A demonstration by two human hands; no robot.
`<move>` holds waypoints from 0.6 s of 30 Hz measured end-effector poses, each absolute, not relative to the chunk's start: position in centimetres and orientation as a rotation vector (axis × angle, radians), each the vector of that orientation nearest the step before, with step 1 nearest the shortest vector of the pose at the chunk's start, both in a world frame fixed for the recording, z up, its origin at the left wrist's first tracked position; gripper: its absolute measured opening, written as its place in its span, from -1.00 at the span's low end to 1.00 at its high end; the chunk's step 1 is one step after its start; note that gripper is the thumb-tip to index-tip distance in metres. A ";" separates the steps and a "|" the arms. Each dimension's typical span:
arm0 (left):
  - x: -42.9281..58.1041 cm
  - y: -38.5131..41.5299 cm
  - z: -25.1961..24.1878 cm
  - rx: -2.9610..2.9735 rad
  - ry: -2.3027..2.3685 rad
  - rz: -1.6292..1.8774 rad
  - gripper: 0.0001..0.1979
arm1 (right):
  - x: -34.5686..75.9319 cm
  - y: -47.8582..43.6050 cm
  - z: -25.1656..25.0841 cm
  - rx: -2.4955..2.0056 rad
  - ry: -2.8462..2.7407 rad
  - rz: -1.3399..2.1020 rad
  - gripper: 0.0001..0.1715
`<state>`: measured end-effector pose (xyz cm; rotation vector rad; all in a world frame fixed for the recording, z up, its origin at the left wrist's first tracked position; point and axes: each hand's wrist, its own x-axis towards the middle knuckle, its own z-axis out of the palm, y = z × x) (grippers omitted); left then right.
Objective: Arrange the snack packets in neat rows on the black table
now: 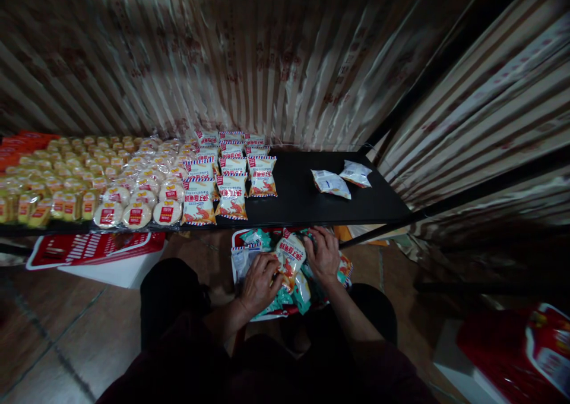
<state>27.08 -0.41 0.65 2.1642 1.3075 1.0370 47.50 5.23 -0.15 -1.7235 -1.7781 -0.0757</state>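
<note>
Between my knees stands a box filled with small snack bags, some green, some white and orange. My left hand rests over the bags at its left part, fingers bent, against a white-and-orange bag. On the other side of that bag is my right hand, its fingers curved over the box's right part. Whether either hand grips a bag cannot be made out. Several matching bags stand in rows on the black shelf. Two white bags lie farther right on it.
Round wrapped crackers and yellow wrapped snacks fill the shelf's left part, with orange packets at the far left. A dark metal bar slants along the right. Red-and-white boxes are on the floor at left and right.
</note>
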 end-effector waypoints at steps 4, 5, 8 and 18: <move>27.0 -0.5 1.0 2.200 1.405 1.046 -0.84 | 47.0 4.0 0.7 -1.615 -1.718 -0.060 -0.67; 27.0 -0.5 1.0 2.210 1.426 1.043 -0.84 | 46.9 3.5 1.0 -1.609 -1.699 -0.044 -0.66; 27.0 -0.5 0.9 2.243 1.478 0.996 -0.85 | 46.4 1.7 1.6 -1.694 -1.709 0.079 -0.63; 27.8 -0.5 -0.2 2.060 1.341 0.940 -0.66 | 43.9 -1.2 0.9 -1.771 -1.545 0.416 -0.55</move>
